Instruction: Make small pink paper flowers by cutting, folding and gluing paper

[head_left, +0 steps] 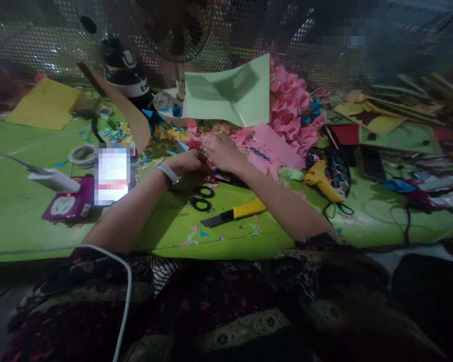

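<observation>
My left hand (191,162), with a pale band on its wrist, has its fingers curled at the middle of the green table. Anything it grips is too small or too covered to make out. Close against it, my right hand (223,152) lies with its fingers stretched forward over pink paper scraps (241,138). A bit of red paper (195,144) shows just beyond the left fingers. Nearer to me are black-handled scissors (201,203), their blades partly hidden. A yellow box cutter (245,209) lies by my right forearm with its blade out.
A lit phone (111,176), a tape roll (81,156) and a purple socket box (68,203) are at left. A yellow glue gun (324,181) lies at right. Behind stand a green sheet (226,95), pink paper flowers (292,100), a black bottle (124,70) and a fan (171,25).
</observation>
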Tool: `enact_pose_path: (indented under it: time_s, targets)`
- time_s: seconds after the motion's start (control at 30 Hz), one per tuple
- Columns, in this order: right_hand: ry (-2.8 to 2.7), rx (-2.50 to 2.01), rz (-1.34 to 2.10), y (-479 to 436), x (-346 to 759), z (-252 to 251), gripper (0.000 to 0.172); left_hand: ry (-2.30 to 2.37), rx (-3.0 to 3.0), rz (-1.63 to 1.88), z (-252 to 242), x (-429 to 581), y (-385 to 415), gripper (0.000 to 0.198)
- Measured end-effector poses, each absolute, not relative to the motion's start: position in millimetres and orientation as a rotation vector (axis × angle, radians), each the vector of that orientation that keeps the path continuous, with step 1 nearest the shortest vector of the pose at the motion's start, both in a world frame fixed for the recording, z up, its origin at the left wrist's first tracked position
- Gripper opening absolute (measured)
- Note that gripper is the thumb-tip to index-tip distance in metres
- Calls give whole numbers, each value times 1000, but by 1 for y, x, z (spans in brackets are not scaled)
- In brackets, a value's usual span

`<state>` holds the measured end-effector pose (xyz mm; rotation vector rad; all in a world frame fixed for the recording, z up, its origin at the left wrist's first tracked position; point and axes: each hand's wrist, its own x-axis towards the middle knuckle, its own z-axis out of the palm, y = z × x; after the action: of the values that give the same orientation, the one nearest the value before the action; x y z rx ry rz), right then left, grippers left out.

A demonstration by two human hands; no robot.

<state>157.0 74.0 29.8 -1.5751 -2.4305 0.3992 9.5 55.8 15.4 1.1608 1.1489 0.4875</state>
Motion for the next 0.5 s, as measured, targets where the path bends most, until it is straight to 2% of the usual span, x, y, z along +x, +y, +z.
enact_pose_path:
  time_s: [0.5]
  targets:
    - [-2464, -1517, 324, 80, 157, 20, 57, 1169, 1140, 471, 16, 11, 54, 21]
